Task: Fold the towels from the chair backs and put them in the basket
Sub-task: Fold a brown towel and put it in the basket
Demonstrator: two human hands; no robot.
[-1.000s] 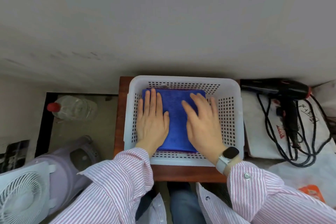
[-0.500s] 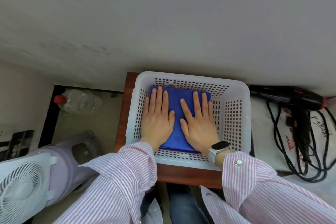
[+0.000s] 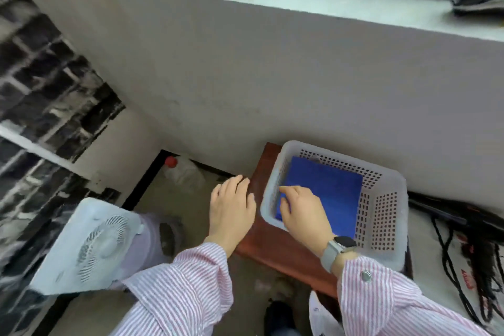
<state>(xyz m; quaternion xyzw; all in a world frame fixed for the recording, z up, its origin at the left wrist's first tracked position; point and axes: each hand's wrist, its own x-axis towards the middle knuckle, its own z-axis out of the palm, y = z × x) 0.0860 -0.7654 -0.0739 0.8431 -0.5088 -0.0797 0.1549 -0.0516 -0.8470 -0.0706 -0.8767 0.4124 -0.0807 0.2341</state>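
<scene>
A folded blue towel point(image 3: 327, 194) lies flat in the white perforated plastic basket point(image 3: 381, 215), which stands on a small reddish-brown wooden table point(image 3: 261, 243) against the wall. My right hand point(image 3: 302, 213) is over the basket's near left corner, fingers loosely curled, holding nothing. My left hand point(image 3: 231, 210) is outside the basket, to its left, above the table's left edge, with relaxed fingers and nothing in it. No chair or other towel is in view.
A white box fan point(image 3: 90, 248) leans on a lilac appliance on the floor at the left. A plastic bottle with a red cap point(image 3: 180, 169) lies by the wall. Black cables point(image 3: 469, 248) and a hair dryer lie right of the basket. A window sill runs above.
Both hands have lifted off the towel. The left hand has left the basket and moved left; the right has drawn back to the basket's near left corner. The view has swung up and left.
</scene>
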